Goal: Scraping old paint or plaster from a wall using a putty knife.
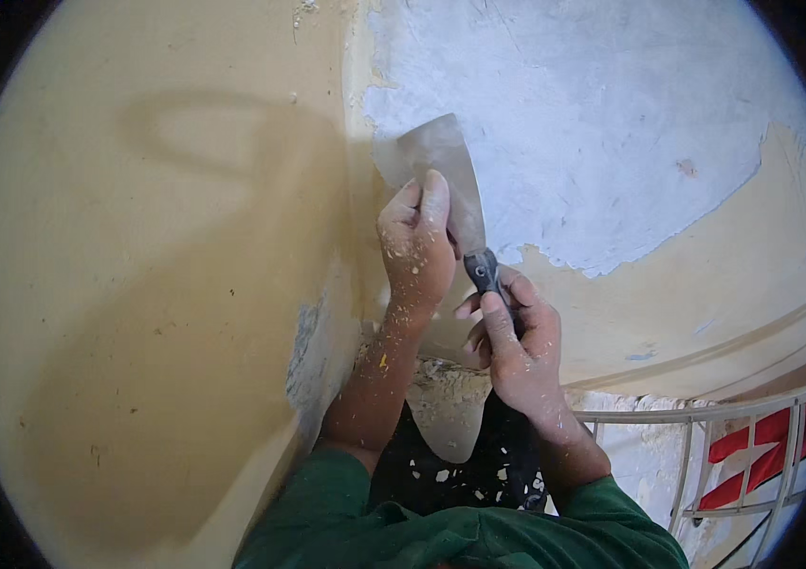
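A wide putty knife with a thin metal blade (465, 192) and a black handle points up and to the left before me. My right hand (524, 334) is closed around the handle, thumb along it. My left hand (419, 238) pinches the blade, its thumb on the near face and some fingers hidden behind the metal. Dust and paint flakes cling to both hands and forearms. Behind the blade is a wall with a bare pale bluish-white patch (588, 142), edged by ragged cream paint (630, 313).
A yellowish wall (161, 284) meets the patched one at a corner on the left and has a scraped grey spot (307, 348). A white metal railing (687, 414) stands lower right, with red material (758, 455) behind its bars. Pale flakes lie on my dark trousers (453, 484).
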Demonstrator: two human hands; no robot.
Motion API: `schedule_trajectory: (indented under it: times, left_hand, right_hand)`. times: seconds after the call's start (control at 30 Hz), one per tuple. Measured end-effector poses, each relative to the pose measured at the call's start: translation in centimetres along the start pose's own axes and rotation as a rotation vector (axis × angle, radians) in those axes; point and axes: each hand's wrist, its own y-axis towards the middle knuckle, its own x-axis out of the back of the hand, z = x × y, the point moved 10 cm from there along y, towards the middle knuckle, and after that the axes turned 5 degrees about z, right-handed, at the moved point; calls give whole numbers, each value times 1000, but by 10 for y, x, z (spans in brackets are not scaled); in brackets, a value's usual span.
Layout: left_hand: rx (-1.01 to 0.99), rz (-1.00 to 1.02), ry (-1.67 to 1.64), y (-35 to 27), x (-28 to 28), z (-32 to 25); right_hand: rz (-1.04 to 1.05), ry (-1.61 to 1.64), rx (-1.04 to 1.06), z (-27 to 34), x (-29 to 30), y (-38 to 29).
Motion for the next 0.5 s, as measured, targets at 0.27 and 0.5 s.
schedule_trajectory:
  times: [0.27, 0.5]
  left_hand:
    - [-45, -174, 103, 24, 16, -21]
    - [60, -261, 25, 41, 26, 0]
  right_hand:
    - [-5, 122, 110, 6, -31, 19]
    - [-49, 241, 104, 11, -34, 26]
